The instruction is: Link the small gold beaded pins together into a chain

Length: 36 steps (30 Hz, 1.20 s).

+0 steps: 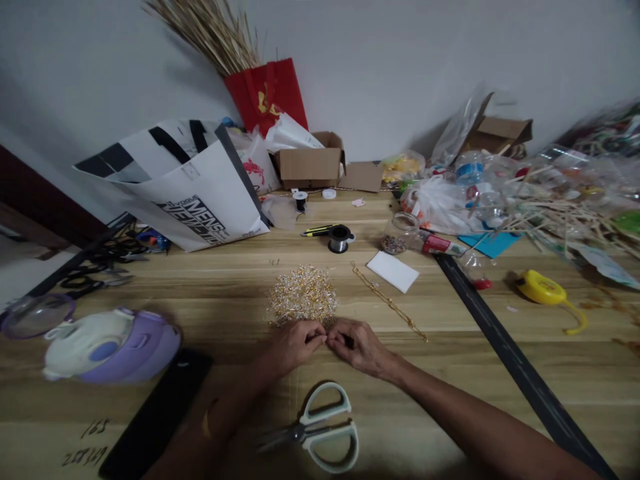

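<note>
My left hand (303, 341) and my right hand (359, 343) meet fingertip to fingertip over the wooden table, both closed in a pinch. What lies between the fingers is too small to make out; a thin thread seems to hang below my left hand. Right behind them sits a heap of small gold and clear beads (303, 293). A gold chain (390, 303) lies stretched out to the right of the heap. In front of my hands, a pair of scissors (320, 430) with pale handles rests on the table, its blades partly in shadow.
Behind the beads are a wire spool (340, 239), a yellow-black cutter (316, 231), a jar of beads (399, 235) and a white card (393, 271). A yellow tape measure (543, 288) lies right. To the left are a purple-white bottle (113, 347) and a black phone (163, 407).
</note>
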Available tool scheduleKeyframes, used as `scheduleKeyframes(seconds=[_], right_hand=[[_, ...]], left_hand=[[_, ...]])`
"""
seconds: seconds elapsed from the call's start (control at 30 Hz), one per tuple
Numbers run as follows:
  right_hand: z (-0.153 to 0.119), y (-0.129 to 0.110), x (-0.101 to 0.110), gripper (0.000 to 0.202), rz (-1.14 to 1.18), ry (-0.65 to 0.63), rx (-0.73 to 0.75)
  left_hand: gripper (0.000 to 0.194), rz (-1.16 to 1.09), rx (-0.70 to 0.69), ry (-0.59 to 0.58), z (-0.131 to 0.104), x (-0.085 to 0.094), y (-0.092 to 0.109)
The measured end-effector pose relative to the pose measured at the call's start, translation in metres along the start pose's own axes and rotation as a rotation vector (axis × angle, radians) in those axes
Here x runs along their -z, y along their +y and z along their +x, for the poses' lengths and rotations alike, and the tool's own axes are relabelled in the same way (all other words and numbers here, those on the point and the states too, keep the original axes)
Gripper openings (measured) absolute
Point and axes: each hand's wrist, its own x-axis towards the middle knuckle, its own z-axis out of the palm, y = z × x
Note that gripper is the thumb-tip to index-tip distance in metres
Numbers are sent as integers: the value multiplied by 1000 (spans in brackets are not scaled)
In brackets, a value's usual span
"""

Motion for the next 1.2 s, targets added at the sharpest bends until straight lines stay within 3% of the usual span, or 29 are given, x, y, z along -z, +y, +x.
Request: scheduleKeyframes(seconds=[0.67, 1.2], right_hand=[[1, 0, 0, 8, -18, -9, -12], [1, 0, -1, 9, -10, -18, -44]], left_hand=[[20, 86, -39, -5, -1, -3, -2], [18, 9, -58, 56, -2, -2, 0]])
